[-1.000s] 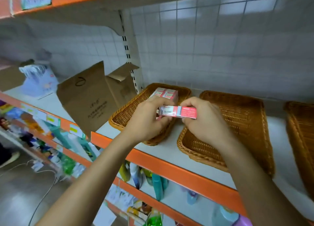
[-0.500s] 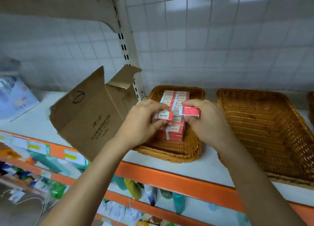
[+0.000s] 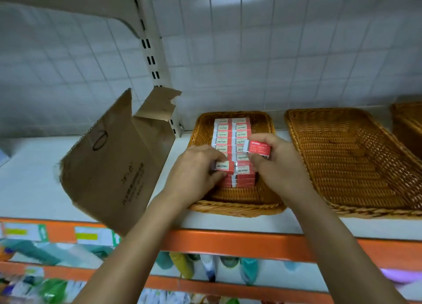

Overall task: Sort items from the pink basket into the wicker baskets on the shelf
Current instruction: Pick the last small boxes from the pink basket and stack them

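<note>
White tiled wall [image 3: 274, 52] backs a white shelf [image 3: 34, 178] with an orange front edge [image 3: 228, 242]. At the left, a torn brown cardboard box [image 3: 118, 166] leans on the shelf with its flaps open. Just right of it the left forearm reaches up from below, and the left hand [image 3: 194, 173] sits palm-down over the near left corner of the first wicker basket [image 3: 235, 209]. Its thumb and curled fingers pinch a small box marked 2B [image 3: 222, 166] at the near end of the left row. Inside that basket, red and white boxes [image 3: 242, 130] are stacked in two tidy rows running front to back. The right hand [image 3: 283, 169] is held over the basket's right side, wrist bent inward, with its fingers and thumb gripping one red box [image 3: 259, 148] just above the right row. Further right is a second wicker basket [image 3: 354, 166], and a third basket [image 3: 408, 125] is cut off by the frame edge. Blurred bottles [image 3: 182, 267] stand on the shelf below.
</note>
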Demonstrator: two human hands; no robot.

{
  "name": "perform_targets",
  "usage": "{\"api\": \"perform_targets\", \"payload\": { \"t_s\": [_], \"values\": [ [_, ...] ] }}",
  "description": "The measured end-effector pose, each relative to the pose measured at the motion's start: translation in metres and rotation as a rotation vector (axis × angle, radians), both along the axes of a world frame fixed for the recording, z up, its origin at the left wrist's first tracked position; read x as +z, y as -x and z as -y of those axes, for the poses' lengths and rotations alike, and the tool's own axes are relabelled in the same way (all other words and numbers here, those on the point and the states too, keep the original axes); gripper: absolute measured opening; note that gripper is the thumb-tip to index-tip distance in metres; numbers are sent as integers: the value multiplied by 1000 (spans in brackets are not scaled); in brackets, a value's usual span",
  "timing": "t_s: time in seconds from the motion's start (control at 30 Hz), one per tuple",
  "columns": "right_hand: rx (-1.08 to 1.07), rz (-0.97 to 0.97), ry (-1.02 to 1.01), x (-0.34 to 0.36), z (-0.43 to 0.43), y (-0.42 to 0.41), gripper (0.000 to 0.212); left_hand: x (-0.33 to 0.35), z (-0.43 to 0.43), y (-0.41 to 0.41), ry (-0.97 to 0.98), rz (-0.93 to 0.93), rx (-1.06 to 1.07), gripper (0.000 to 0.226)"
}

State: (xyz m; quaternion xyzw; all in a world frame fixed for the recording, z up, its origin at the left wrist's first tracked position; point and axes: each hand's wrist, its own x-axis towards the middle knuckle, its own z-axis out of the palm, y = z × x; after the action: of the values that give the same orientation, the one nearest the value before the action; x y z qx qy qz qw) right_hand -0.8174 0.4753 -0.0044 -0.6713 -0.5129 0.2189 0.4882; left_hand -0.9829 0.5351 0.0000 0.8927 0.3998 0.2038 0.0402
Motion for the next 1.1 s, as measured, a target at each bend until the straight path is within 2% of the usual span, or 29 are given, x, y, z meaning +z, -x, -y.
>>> {"api": "perform_targets", "payload": {
  "t_s": [0.43, 0.5, 0.57, 0.73, 0.8, 0.93, 1.0, 1.1],
  "values": [
    [15, 9, -53, 0, 4, 4, 26, -8, 0, 3, -76, -5, 20, 45],
    [46, -18, -72, 4, 5, 5, 23, -6, 1, 3, -61, 60, 0, 53],
    [87, -38, -79, 6, 5, 6, 28, -4, 4, 3, -31, 180, -64, 56],
    [180, -132, -151, 7, 6, 15, 43, -5, 5, 6, 75, 396, -154, 48],
    [222, -203, -161, 8, 6, 20, 46, -6, 4, 7, 64, 449, -177, 43],
    [226, -217, -137, 9, 6, 24, 46, -8, 3, 8, 56, 511, -203, 37],
    [184, -113, -110, 10, 6, 23, 44, -9, 3, 9, 47, 529, -180, 37],
    [104, 257, -83, 10, 8, 19, 40, -8, 3, 9, 65, 513, -165, 38]
  ]
}}
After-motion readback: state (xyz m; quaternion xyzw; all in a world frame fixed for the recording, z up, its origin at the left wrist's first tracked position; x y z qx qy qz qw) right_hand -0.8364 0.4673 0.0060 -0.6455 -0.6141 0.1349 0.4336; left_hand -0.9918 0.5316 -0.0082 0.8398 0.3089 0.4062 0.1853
